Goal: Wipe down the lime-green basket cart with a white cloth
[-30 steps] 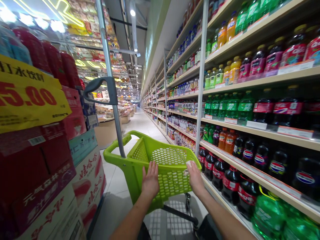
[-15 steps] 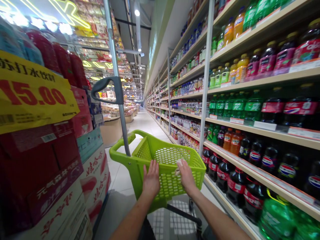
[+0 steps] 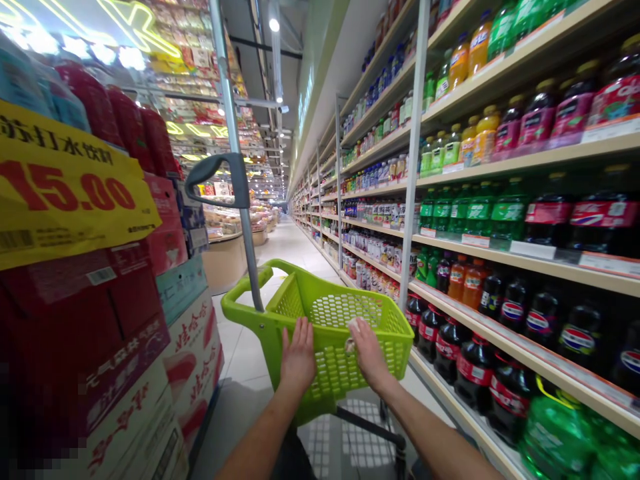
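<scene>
In the supermarket aisle, low at the centre of the view, a lime-green shopping cart (image 3: pixel 320 333) with perforated walls, standing on the pale tiled floor (image 3: pixel 240 360) between 2 walls of goods. On its near rim, both hands: left hand (image 3: pixel 298 357) laid flat over the edge, fingers spread against the mesh wall, grip loose rather than clenched; right hand (image 3: pixel 367 353) just beside it on the same rim, fingers curled over something small and pale (image 3: pixel 353 328) pressed against the plastic, too small to identify. Bare forearms reaching in from the bottom edge. Rising from the cart's left corner, a grey metal pole (image 3: pixel 240 200) topped with a dark grey handle (image 3: pixel 215 175). Under the basket, a black frame bar (image 3: pixel 367 430) and a patterned shadow on the tiles. To the left, touching nothing, stacked red and white cartons (image 3: pixel 125 347) carrying a yellow price sign (image 3: pixel 70 187) reading 15.00, with red bottles (image 3: pixel 130 123) on top. To the right, long shelves (image 3: pixel 500 263) of dark cola bottles (image 3: pixel 500 313), green soda bottles (image 3: pixel 465 213) and orange drinks (image 3: pixel 460 280), running well down the aisle. Overhead, bright ceiling lights (image 3: pixel 273 25).
</scene>
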Demonstrator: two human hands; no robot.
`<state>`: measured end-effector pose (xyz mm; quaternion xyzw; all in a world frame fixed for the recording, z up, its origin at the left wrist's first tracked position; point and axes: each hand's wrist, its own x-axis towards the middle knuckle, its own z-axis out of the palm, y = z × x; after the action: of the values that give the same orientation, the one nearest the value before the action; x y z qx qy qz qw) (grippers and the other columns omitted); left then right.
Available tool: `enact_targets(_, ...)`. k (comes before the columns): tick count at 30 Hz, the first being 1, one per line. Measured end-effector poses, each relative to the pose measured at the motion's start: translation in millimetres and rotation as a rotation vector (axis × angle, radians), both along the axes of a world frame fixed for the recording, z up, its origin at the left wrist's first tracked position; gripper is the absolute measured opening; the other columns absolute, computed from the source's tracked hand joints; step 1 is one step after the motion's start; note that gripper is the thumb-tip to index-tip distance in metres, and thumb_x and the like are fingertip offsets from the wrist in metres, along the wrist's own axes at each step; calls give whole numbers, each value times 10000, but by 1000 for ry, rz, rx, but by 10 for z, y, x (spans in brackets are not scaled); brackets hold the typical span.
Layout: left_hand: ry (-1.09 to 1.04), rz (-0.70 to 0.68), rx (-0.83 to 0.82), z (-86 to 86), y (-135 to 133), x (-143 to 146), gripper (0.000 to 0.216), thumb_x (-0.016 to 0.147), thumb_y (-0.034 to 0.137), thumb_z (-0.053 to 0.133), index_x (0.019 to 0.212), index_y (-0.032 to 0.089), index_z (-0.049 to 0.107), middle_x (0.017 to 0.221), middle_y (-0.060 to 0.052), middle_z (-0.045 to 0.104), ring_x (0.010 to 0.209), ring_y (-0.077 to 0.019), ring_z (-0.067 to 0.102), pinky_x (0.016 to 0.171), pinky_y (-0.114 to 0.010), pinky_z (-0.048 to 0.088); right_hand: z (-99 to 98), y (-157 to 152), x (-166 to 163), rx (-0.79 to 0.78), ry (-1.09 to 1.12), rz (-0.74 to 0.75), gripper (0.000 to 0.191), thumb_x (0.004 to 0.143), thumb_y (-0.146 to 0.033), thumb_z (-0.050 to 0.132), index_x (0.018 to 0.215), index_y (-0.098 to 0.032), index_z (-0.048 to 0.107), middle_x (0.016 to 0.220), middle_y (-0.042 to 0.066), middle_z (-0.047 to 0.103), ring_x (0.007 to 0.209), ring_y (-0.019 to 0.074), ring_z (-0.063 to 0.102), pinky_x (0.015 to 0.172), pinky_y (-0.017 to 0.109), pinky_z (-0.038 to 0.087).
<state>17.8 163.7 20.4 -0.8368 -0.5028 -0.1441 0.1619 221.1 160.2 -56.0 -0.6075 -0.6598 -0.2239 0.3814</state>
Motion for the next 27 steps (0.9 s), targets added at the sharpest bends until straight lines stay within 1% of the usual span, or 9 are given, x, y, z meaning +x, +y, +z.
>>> enact_targets(2, 12, -12, 1, 21, -10, 3, 676, 672, 165, 363, 1334, 69, 264, 1433, -114, 179, 1332, -233, 120, 1064, -517, 70, 25, 84, -241, 25, -71, 111, 525, 769, 7, 342, 1240, -189, 462, 1350, 83, 390, 1291, 184, 235, 1017, 390, 298)
enact_targets(4, 13, -14, 7, 34, -16, -3, 670, 673, 167, 362, 1330, 72, 274, 1431, -106, 189, 1331, -228, 131, 1064, -517, 78, 31, 110, -266, 25, -102, 146, 500, 785, -15, 353, 1235, -200, 469, 1348, 74, 394, 1289, 188, 240, 1014, 387, 301)
enact_targets(11, -1, -37, 5, -46, -67, 61, 681, 660, 142, 368, 1332, 91, 274, 1436, -87, 188, 1331, -213, 134, 1069, -498, 109, -95, -239, 859, 48, 12, -177, 611, 718, 45, 286, 1248, -210, 453, 1353, 71, 387, 1285, 198, 252, 1010, 434, 292)
enact_targets(15, 22, -132, -10, -121, -189, 233, 649, 700, 153, 361, 1339, 111, 258, 1444, -72, 180, 1335, -209, 110, 1073, -496, 97, -485, -541, 1104, 44, -5, -239, 586, 727, 16, 291, 1254, -190, 443, 1349, 84, 391, 1285, 214, 248, 988, 450, 317)
enact_targets(18, 47, -197, -41, -195, -284, 391, 644, 707, 146, 364, 1341, 119, 252, 1447, -70, 180, 1337, -208, 97, 1074, -501, 92, -931, -782, 1084, -81, -3, -216, 555, 717, 9, 292, 1172, -204, 529, 1264, 77, 493, 1231, 211, 354, 953, 425, 365)
enact_targets(20, 72, -235, -71, -255, -327, 479, 652, 701, 147, 370, 1341, 114, 250, 1446, -75, 184, 1338, -207, 92, 1076, -499, 90, -1054, -867, 1041, -124, -4, -175, 556, 709, 9, 287, 1135, -225, 559, 1216, 66, 537, 1202, 204, 396, 934, 416, 387)
enact_targets(22, 92, -259, -89, -309, -350, 541, 658, 699, 159, 374, 1342, 107, 244, 1447, -81, 181, 1339, -208, 81, 1078, -493, 86, -924, -848, 995, -60, 3, -165, 565, 719, 8, 277, 1171, -218, 531, 1249, 71, 508, 1234, 203, 352, 945, 424, 376)
enact_targets(25, 99, -255, -93, -355, -364, 588, 666, 695, 164, 379, 1344, 105, 239, 1448, -88, 178, 1339, -212, 74, 1081, -487, 74, -490, -685, 940, 82, -24, -160, 553, 759, 0, 270, 1256, -171, 441, 1340, 102, 400, 1296, 211, 220, 981, 446, 326)
enact_targets(27, 98, -244, -95, -365, -371, 593, 676, 687, 158, 383, 1345, 105, 238, 1448, -90, 179, 1339, -213, 78, 1081, -485, 69, -350, -589, 899, 110, -63, -157, 529, 779, -8, 273, 1261, -158, 430, 1341, 116, 396, 1303, 217, 197, 981, 458, 317)
